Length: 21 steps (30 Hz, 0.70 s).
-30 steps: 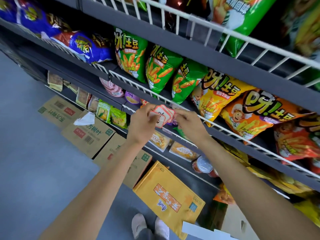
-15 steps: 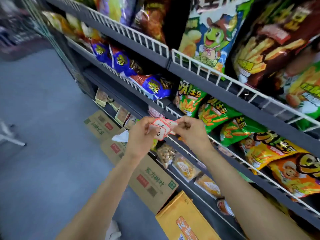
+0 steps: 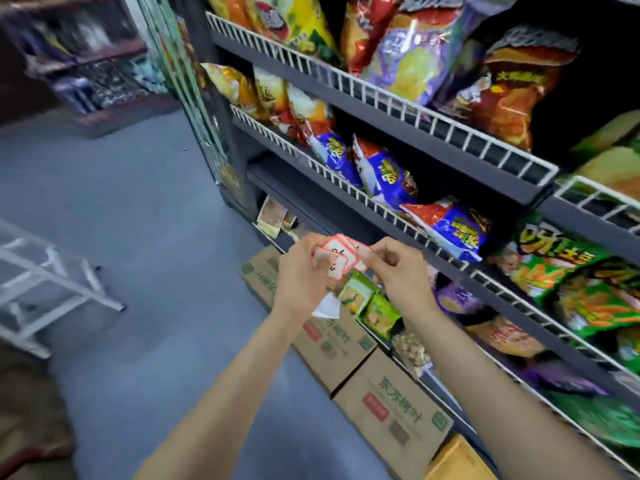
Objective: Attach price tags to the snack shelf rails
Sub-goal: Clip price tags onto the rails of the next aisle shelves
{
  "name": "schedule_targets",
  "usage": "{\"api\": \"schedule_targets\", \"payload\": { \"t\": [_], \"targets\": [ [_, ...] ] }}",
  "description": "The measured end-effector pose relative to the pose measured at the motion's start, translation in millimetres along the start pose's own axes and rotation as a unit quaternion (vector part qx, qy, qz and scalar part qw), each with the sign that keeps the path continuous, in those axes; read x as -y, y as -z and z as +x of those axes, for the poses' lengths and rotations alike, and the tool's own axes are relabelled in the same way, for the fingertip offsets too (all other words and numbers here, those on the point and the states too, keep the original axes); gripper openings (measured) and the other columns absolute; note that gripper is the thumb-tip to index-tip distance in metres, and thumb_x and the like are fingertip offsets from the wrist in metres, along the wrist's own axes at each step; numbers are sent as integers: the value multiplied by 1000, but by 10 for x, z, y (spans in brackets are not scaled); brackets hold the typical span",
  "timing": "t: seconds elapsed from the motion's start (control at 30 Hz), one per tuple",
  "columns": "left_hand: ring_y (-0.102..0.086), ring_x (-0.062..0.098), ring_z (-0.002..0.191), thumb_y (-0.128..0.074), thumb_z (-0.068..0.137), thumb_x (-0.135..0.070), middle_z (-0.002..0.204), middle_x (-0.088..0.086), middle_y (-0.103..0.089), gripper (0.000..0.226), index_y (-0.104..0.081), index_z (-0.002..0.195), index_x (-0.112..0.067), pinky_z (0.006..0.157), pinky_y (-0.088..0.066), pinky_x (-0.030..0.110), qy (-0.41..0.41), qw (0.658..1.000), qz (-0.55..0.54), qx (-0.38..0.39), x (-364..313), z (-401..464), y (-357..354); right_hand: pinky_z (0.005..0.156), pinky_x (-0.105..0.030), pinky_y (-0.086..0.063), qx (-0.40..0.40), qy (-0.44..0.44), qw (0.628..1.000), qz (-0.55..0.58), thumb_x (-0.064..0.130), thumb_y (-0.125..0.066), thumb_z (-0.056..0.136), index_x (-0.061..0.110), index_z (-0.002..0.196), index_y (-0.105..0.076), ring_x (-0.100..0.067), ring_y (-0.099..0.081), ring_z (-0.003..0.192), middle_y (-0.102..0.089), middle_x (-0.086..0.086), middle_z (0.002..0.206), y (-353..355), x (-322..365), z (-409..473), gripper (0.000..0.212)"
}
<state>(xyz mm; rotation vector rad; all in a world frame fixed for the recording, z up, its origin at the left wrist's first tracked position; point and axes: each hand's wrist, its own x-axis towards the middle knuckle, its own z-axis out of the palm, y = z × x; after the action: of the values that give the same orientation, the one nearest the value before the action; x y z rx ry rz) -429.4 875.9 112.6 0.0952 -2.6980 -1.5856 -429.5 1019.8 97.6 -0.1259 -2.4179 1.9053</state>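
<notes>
tags [image 3: 341,255] – small fan, red-edged, pinched between left hand [image 3: 300,276] and right hand [image 3: 398,268] | rail [image 3: 412,225] – dark strip, long axis running upper-left to lower-right, just beyond and right of hands, apart from tags | nearer: right hand | step: likely picking one tag off.

Red-bordered white price tags [image 3: 337,256], dark grey shelf rails [image 3: 433,133], blue-grey floor [image 3: 156,271]
</notes>
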Motion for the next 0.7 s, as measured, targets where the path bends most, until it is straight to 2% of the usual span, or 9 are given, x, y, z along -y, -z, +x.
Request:
{"api": "schedule_targets", "payload": {
  "t": [0.1,0.2,0.27,0.33,0.43,0.5,0.6,0.63,0.7],
  "targets": [
    [-49,11,65,-43,87,5,73,-5,-58,34,-62,101,-19,57,-36,12,-35,998,58,-9,39,198,252,51,-20,-39,2,-16,1000,-14,14,-66,85,8,72,-60,-8,-47,47,-55,2,56,-324,76,213,15],
    [-47,9,62,-45,86,4,78,-4,-55,28,-60,101,-14,56,-33,17,-58,995,84,-19,120,443,436,45,-17,-41,6,-26,1000,-16,11,-65,85,5,75,-62,-12,-51,51,-60,-3,61,-605,138,469,12],
    [-43,3,56,-47,85,5,72,-5,-51,25,-57,95,-16,54,-36,15,-55,995,78,-13,184,680,544,50,-20,-42,4,-22,999,-28,12,-67,83,6,73,-63,-10,-52,51,-62,-2,59,-778,167,668,13],
    [-43,1,55,-46,84,8,67,-8,-50,29,-61,97,-13,54,-38,9,-50,996,69,-17,285,958,639,52,-24,-42,0,-27,999,-23,14,-68,83,6,68,-62,-11,-51,49,-59,1,52,-953,154,894,18],
    [-47,8,60,-45,86,8,76,-3,-56,31,-63,105,-8,55,-34,16,-40,995,95,-11,499,1447,709,54,-25,-42,-13,-40,999,-9,15,-68,84,6,66,-59,-14,-52,50,-59,-6,54,-1206,104,1256,22],
    [-49,10,64,-44,86,7,75,-2,-58,32,-63,106,-9,55,-32,18,-29,993,116,-3,658,1794,722,59,-27,-44,-27,-44,998,-26,12,-66,84,6,67,-58,-11,-53,54,-60,-4,58,-1357,34,1526,20],
    [-59,14,81,-42,88,4,88,8,-67,32,-60,111,-9,68,-46,29,-16,994,109,13,837,2235,687,68,-41,-52,-58,-47,995,-62,9,-61,85,15,70,-57,-17,-63,65,-66,-2,67,-1510,-108,1925,16],
    [-57,14,84,-42,90,4,94,11,-67,32,-59,113,-8,70,-46,30,-11,995,100,21,883,2363,674,68,-42,-55,-73,-46,994,-73,8,-58,86,20,71,-55,-15,-65,66,-67,-1,70,-1545,-140,2046,19],
    [-54,16,80,-42,91,3,99,12,-67,32,-58,117,-8,64,-39,23,-1,996,80,36,974,2617,657,67,-39,-56,-99,-38,990,-97,4,-54,89,26,76,-56,-7,-65,63,-68,4,71,-1611,-178,2255,26]
  ]
}}
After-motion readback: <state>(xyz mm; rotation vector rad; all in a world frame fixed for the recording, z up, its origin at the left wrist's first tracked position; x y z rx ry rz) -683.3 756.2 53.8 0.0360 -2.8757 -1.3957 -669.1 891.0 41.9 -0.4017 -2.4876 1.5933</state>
